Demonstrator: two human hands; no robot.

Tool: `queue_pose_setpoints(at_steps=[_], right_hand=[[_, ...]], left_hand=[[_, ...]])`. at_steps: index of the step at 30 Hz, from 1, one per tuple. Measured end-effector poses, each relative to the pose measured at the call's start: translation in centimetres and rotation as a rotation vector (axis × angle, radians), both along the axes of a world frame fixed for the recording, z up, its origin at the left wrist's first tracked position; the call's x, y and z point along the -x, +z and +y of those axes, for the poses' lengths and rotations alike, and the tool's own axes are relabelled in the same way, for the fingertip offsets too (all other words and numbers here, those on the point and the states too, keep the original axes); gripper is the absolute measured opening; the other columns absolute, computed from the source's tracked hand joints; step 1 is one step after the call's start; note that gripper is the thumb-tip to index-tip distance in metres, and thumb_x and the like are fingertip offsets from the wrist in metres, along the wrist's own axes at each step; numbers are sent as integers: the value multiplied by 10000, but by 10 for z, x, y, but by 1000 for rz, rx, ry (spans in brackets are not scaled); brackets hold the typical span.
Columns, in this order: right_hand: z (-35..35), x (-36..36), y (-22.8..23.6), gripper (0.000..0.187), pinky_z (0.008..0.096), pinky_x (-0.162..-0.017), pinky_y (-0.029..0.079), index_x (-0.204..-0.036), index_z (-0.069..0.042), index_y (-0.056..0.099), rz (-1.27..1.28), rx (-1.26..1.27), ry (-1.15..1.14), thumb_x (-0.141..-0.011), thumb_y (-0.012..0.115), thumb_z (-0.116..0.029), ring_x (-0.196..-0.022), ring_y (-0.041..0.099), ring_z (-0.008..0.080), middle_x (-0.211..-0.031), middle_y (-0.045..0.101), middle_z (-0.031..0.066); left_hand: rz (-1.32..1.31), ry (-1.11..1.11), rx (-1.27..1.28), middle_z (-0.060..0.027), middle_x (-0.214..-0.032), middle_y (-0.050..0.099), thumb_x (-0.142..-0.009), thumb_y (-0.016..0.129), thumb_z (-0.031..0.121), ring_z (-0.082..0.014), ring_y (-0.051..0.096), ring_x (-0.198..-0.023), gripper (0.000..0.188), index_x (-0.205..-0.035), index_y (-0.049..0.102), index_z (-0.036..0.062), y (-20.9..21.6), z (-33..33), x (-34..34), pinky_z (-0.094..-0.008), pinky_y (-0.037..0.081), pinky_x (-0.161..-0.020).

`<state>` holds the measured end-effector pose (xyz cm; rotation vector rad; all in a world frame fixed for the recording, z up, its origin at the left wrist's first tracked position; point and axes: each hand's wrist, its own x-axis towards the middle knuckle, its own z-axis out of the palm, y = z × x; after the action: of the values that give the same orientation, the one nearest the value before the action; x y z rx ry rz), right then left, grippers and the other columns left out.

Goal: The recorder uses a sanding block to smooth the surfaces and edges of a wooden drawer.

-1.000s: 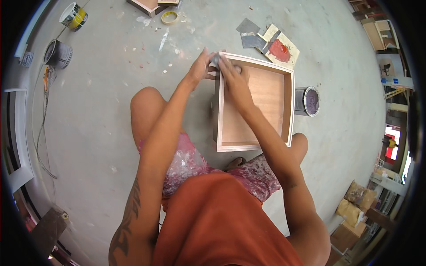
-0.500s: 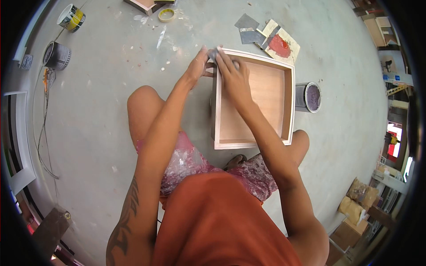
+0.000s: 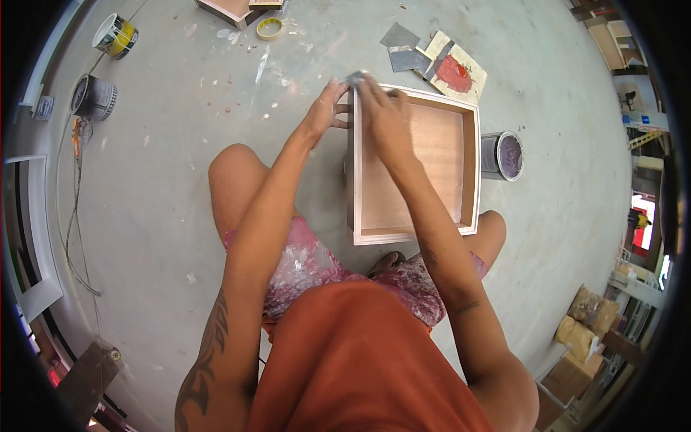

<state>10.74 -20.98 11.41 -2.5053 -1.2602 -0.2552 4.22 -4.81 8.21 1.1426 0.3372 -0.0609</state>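
Note:
A shallow wooden drawer (image 3: pixel 473 169) lies open side up in front of me, its pale rim uppermost. At its far left corner my right hand (image 3: pixel 386 126) presses a small dark grey piece of sandpaper (image 3: pixel 353 77) against the rim, fingers bent over it and slightly blurred. My left hand (image 3: pixel 324 114) grips the outside of the drawer's left wall close to that corner, thumb up by the rim and fingers along the side. What supports the drawer underneath is mostly hidden.
Beyond the drawer lie grey sandpaper sheets (image 3: pixel 400 39) and a board with red paste (image 3: pixel 455 75). An open can (image 3: pixel 508 155) stands at its right. Two buckets (image 3: pixel 93 98) and a cable (image 3: pixel 68 237) are at left. A tape roll (image 3: pixel 270 29) lies near wooden boxes (image 3: pixel 229 10).
My right hand has shifted slightly right and the sandpaper has slid a little along the rim at the far left corner. The left hand keeps its place on the drawer.

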Motion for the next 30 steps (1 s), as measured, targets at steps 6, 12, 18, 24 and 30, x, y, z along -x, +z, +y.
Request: queue_pose_setpoints(at_steps=[6,12,18,24,30], right_hand=[[11,9,5,541,556,-1048,433,-1532,-120,551,47,-21,-55,-994,540,-64,-1269,505,434,-1656,482,27],[0,7,-3,526,530,-1052,443,-1527,-117,551,-38,46,-153,-1001,547,-108,-1208,524,424,-1635,495,36],[2,0,5,509,510,-1012,458,-1511,-167,566,-1,33,-106,-1008,529,-95,-1189,538,405,-1623,508,16],[16,5,5,528,508,-1058,450,-1515,-167,559,3,-43,-76,-991,539,-102,-1188,544,394,-1613,516,15],[2,6,-6,526,527,-1036,451,-1512,-138,564,-82,55,-221,-988,526,-100,-1191,541,393,-1620,511,16]], left_hand=[[14,4,-21,-155,-1786,164,-1113,197,655,-398,421,-1505,894,-1704,111,-11,6,-5,0,-576,437,-1146],[-23,-86,-58,-130,-1790,169,-1108,199,670,-383,417,-1508,890,-1717,96,29,6,5,7,-576,431,-1152],[-31,-70,-40,-127,-1787,165,-1100,215,684,-369,413,-1505,884,-1717,148,55,-2,7,5,-562,455,-1135],[-10,-94,-48,-134,-1783,171,-1103,219,676,-360,425,-1499,872,-1716,159,59,5,-2,0,-550,461,-1143],[-17,-94,-88,-143,-1768,213,-1106,230,670,-344,429,-1498,859,-1718,164,70,8,4,3,-541,473,-1138]])
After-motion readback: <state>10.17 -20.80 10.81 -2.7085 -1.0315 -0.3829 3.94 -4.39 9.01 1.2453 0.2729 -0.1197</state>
